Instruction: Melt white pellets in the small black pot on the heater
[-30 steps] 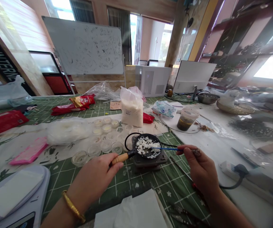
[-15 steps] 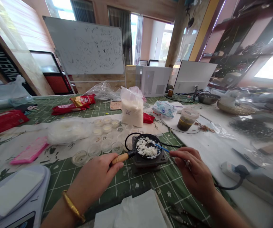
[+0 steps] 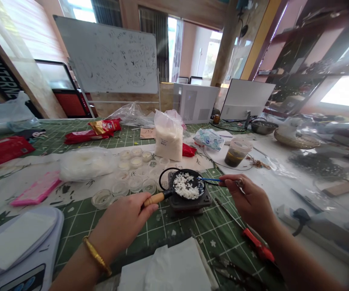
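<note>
My left hand point(image 3: 122, 226) grips the wooden handle point(image 3: 153, 199) of a small black pan point(image 3: 197, 178), with a gold bangle point(image 3: 95, 255) on that wrist. The pan rests on a small black hot plate point(image 3: 190, 204), and a heap of white granules point(image 3: 185, 186) lies inside it. My right hand point(image 3: 248, 204) pinches a thin blue-handled stirring tool point(image 3: 211, 179) between its fingers. The tool's tip reaches over the pan's right side, close to the granules.
Several small glass dishes point(image 3: 135, 184) stand left of the hot plate on a green cutting mat point(image 3: 174, 228). A bag of white granules point(image 3: 168, 141) stands behind them. A kitchen scale point(image 3: 16, 246), paper sheets point(image 3: 174, 266) and a red-handled tool point(image 3: 258, 249) lie near my hands.
The blue tool has shifted toward the pan's right edge, and my right hand has risen slightly. The white granules sit in a tighter heap. The view has tilted slightly.
</note>
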Tool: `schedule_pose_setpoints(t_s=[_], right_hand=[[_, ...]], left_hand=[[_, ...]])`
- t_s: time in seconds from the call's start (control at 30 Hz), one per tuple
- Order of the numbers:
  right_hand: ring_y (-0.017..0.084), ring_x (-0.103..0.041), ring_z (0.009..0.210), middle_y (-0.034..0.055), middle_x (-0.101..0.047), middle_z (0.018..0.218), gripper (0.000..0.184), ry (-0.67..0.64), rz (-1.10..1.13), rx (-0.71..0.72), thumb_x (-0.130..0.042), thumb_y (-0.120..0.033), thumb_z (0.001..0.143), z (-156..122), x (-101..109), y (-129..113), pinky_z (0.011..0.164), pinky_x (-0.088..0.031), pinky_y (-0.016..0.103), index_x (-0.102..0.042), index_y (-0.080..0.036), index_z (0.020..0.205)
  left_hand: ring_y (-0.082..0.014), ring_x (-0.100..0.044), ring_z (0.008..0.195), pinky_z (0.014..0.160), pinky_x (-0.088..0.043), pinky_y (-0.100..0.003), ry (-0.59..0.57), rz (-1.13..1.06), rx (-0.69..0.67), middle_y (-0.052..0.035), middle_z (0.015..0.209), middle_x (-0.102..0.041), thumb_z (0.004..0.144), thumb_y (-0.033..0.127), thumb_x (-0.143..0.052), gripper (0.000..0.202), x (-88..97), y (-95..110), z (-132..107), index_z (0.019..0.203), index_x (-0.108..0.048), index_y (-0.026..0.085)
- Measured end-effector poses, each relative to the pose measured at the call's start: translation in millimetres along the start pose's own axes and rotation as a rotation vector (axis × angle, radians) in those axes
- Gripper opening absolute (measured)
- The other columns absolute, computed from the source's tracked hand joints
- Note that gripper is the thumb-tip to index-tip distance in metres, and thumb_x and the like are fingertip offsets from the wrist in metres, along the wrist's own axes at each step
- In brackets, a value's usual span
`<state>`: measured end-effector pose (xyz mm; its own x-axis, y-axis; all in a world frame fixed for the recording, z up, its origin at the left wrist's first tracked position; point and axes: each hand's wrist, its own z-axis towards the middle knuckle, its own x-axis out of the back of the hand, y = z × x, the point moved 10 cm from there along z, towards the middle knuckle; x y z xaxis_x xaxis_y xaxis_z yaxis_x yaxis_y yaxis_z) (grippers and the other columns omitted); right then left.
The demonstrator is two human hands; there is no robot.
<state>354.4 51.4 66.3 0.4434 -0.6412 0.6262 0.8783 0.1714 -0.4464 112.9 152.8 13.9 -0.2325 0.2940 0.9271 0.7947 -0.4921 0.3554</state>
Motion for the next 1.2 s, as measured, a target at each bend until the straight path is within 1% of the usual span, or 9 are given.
schedule_pose_setpoints(t_s=[0.13,0.27,0.5,0.63,0.73,0.83,1.0,1.1,1.2], right_hand=[[0.019,-0.063,0.076,0.0039,-0.068,0.081,0.017,-0.037,-0.134,0.123,-0.047,-0.029,0.092,4.2,9.8,-23.6,0.072,-0.049,0.034,-0.062,-0.022,0.091],[0.018,-0.063,0.072,0.0042,-0.067,0.079,0.016,-0.156,-0.074,0.187,-0.046,-0.024,0.092,-1.9,0.6,-51.1,0.063,-0.049,0.031,-0.061,-0.022,0.094],[0.019,-0.06,0.073,0.0048,-0.068,0.078,0.014,-0.113,-0.162,0.259,-0.047,-0.023,0.091,6.7,1.9,-65.4,0.067,-0.047,0.035,-0.061,-0.021,0.089],[0.018,-0.059,0.07,0.0045,-0.066,0.074,0.014,-0.208,-0.136,0.303,-0.048,-0.022,0.091,4.3,-9.0,-83.7,0.065,-0.046,0.034,-0.061,-0.019,0.086],[0.018,-0.058,0.066,0.0046,-0.066,0.07,0.019,-0.213,-0.106,0.356,-0.045,-0.021,0.092,7.4,-20.2,-101.4,0.062,-0.045,0.033,-0.061,-0.019,0.081],[0.019,-0.059,0.066,0.0055,-0.066,0.069,0.023,-0.177,-0.11,0.342,-0.042,-0.023,0.093,19.4,-25.1,-102.4,0.062,-0.045,0.033,-0.06,-0.018,0.079],[0.019,-0.058,0.067,0.006,-0.064,0.069,0.022,-0.116,-0.195,0.281,-0.045,-0.027,0.093,28.3,-9.7,-90.5,0.062,-0.043,0.033,-0.058,-0.018,0.078],[0.018,-0.055,0.061,0.0046,-0.061,0.063,0.026,-0.16,-0.248,0.292,-0.043,-0.027,0.093,22.5,-9.4,-93.3,0.06,-0.041,0.033,-0.057,-0.019,0.073],[0.017,-0.055,0.062,0.0041,-0.063,0.065,0.025,-0.221,-0.181,0.307,-0.042,-0.025,0.094,17.3,-16.4,-99.9,0.061,-0.043,0.031,-0.058,-0.018,0.075]], left_hand=[[-0.0237,-0.062,0.076,0.061,-0.036,-0.031,-0.007,0.012,-0.01,-0.0049,0.082,-0.068,0.092,0.043,-0.036,0.035,1.5,5.2,-0.9,0.094,-0.062,0.021],[-0.0239,-0.062,0.077,0.061,-0.037,-0.031,-0.004,0.025,-0.001,-0.0056,0.084,-0.069,0.092,0.042,-0.036,0.036,2.3,6.2,-2.2,0.099,-0.063,0.02],[-0.0237,-0.063,0.077,0.061,-0.038,-0.031,-0.004,0.025,0.005,-0.006,0.084,-0.069,0.093,0.04,-0.035,0.036,1.3,5.4,-3.2,0.101,-0.063,0.02],[-0.0244,-0.063,0.078,0.063,-0.039,-0.032,0.006,0.003,-0.006,-0.0064,0.085,-0.069,0.092,0.041,-0.036,0.037,1.7,5.3,-2.0,0.105,-0.063,0.019],[-0.0247,-0.063,0.079,0.063,-0.039,-0.032,0.01,0.004,0.0,-0.0063,0.085,-0.069,0.092,0.04,-0.036,0.036,1.3,3.9,-1.5,0.103,-0.064,0.02],[-0.0247,-0.063,0.078,0.062,-0.039,-0.032,0.012,0.01,0.0,-0.0062,0.085,-0.069,0.092,0.039,-0.038,0.033,1.7,3.7,-2.5,0.1,-0.064,0.02],[-0.0243,-0.063,0.076,0.061,-0.039,-0.031,0.014,0.021,-0.01,-0.0064,0.083,-0.069,0.092,0.038,-0.037,0.033,3.7,5.1,-4.0,0.101,-0.064,0.02],[-0.0244,-0.063,0.078,0.062,-0.039,-0.032,0.022,0.021,-0.015,-0.0065,0.084,-0.069,0.093,0.038,-0.036,0.034,4.0,5.8,-3.2,0.1,-0.064,0.02],[-0.0241,-0.063,0.077,0.06,-0.038,-0.031,0.003,0.017,-0.002,-0.0055,0.085,-0.069,0.092,0.039,-0.037,0.033,0.5,3.8,-1.7,0.101,-0.063,0.021]])
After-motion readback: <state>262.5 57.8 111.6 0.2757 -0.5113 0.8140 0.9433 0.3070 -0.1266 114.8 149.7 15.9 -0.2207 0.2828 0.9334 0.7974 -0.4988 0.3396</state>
